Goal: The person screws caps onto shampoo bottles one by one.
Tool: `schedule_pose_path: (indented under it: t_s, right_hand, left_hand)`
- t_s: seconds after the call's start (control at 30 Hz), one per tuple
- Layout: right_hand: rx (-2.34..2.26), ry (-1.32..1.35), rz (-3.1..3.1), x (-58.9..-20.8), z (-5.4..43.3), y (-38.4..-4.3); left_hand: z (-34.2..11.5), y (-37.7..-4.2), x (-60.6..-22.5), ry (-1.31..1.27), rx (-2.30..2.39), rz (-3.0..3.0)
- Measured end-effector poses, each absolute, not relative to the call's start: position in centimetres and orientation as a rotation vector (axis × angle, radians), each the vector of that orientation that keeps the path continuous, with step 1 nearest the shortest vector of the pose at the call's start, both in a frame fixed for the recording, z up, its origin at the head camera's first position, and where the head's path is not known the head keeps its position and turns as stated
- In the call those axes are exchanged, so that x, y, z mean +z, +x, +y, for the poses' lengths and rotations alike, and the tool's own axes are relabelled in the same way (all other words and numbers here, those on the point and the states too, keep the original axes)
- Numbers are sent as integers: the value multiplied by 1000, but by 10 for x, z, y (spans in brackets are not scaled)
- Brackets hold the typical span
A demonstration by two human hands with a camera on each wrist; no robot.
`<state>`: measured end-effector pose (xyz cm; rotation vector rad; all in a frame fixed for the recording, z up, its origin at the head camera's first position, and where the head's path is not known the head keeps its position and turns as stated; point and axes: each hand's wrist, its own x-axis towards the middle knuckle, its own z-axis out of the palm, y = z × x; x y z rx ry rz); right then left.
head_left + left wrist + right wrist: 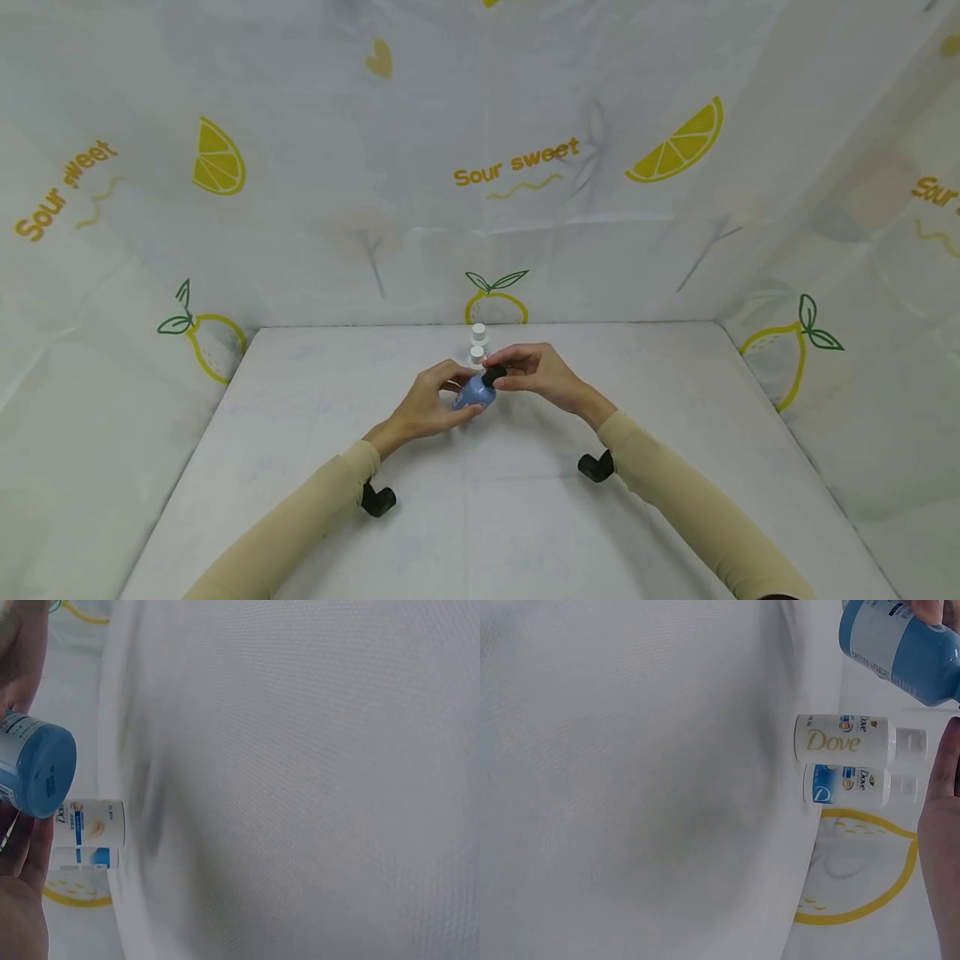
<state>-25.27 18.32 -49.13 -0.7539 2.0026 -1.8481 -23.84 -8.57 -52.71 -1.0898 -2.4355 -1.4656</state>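
Observation:
A blue bottle (476,392) with a black cap (492,375) is held tilted above the table, its top leaning to the right. My left hand (430,402) grips the bottle's body, thumb along the near side. The fingers of my right hand (543,376) pinch the black cap. In the left wrist view the base of the blue bottle (51,771) faces the camera. Just behind the hands stand two white Dove bottles, one nearer (845,740) and one farther (849,785), both upright with white caps.
The white table (465,517) reaches back to a hanging sheet (315,167) printed with lemons and words. Black curved pieces show at both wrists, one by the left sleeve (378,501) and one by the right sleeve (596,466).

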Motion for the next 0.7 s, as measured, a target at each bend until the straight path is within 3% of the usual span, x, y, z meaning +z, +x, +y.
schedule_pose_path:
  t_s: [0.7]
  right_hand:
    - [-1789, -829, 2205, -488, 174, -253]
  left_hand:
    - [-85, -240, -529, -1121, -1434, -2416]
